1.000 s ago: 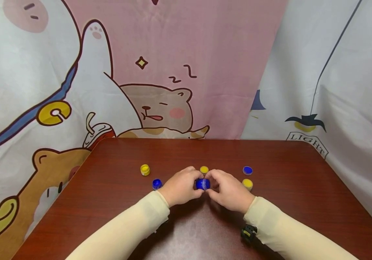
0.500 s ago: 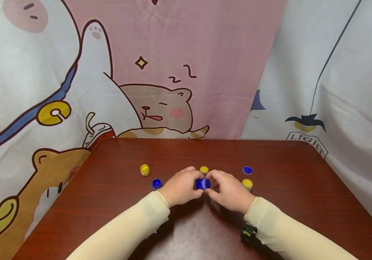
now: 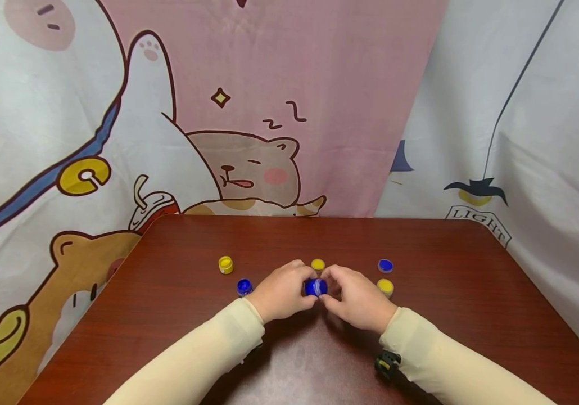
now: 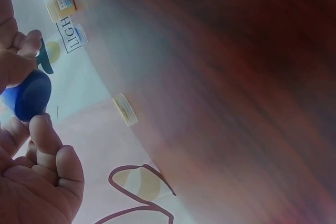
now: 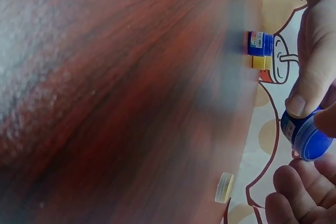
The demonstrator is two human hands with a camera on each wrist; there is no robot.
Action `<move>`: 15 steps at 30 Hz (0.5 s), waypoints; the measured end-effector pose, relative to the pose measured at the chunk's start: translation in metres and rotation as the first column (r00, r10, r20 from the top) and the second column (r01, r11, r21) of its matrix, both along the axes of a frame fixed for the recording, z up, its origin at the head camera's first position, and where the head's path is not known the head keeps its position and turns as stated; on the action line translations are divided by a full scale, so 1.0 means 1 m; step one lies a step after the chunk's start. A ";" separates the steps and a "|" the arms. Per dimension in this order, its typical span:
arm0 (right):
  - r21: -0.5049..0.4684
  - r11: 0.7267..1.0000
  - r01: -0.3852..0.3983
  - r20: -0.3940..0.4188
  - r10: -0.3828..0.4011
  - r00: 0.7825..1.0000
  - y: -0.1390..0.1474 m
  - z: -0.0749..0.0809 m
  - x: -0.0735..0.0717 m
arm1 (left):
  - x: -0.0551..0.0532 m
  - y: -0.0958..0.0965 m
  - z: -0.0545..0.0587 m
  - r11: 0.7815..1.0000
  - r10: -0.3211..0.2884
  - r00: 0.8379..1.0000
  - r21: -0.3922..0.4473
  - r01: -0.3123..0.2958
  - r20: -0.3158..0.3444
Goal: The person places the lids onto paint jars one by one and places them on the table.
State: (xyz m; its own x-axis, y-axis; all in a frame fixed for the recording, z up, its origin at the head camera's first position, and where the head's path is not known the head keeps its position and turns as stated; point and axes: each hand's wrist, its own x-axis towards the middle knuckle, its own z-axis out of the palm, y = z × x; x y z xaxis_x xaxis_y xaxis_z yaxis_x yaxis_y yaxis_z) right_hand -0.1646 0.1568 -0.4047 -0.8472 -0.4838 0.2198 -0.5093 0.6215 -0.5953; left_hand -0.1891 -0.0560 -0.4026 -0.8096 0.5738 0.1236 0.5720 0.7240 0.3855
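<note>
A small blue paint jar (image 3: pixel 316 287) with a clear-rimmed lid is held on its side between the two hands, above the table. The left hand (image 3: pixel 280 289) grips the label end, its thumb on the jar's side in the right wrist view. The right hand (image 3: pixel 357 295) pinches the lid end with thumb and fingers. The jar's rounded blue end (image 4: pixel 34 95) shows in the left wrist view. Just behind the hands lies a yellow lid (image 3: pixel 317 264). An uncovered blue paint jar (image 3: pixel 244 287) stands beside the left hand, partly hidden by it.
An uncovered yellow paint jar (image 3: pixel 226 265) stands farther left on the brown table (image 3: pixel 193 239). To the right are a blue lid (image 3: pixel 385 265) and a yellow jar (image 3: pixel 385 287) that appears capped. A cartoon-printed cloth (image 3: pixel 345 112) hangs behind the table.
The jar turns very slightly between the fingers, judging by the shifting shine on it. Both hands and all the other jars and lids stay in place.
</note>
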 end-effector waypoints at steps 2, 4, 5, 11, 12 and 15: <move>-0.004 1.000 0.005 0.006 -0.004 1.000 0.000 0.000 0.000 | 0.001 0.000 0.000 1.000 0.003 1.000 -0.001 -0.003 0.001; -0.015 1.000 0.005 0.014 -0.005 1.000 0.000 0.000 0.000 | 0.001 0.000 0.000 1.000 0.004 1.000 0.000 -0.004 0.001; -0.018 1.000 0.004 0.016 -0.003 1.000 0.000 0.000 0.000 | 0.001 0.000 0.000 1.000 0.004 1.000 0.000 -0.004 0.000; -0.009 1.000 0.002 0.015 -0.001 1.000 0.000 0.001 0.000 | 0.001 -0.001 0.001 1.000 0.003 1.000 0.002 -0.003 0.001; -0.007 1.000 0.005 0.013 -0.005 1.000 0.000 0.001 0.000 | 0.001 -0.001 0.001 1.000 0.004 1.000 0.002 -0.004 0.005; -0.013 1.000 0.009 0.017 -0.008 1.000 0.001 0.000 0.000 | 0.001 0.000 0.001 1.000 0.008 1.000 0.000 -0.008 0.014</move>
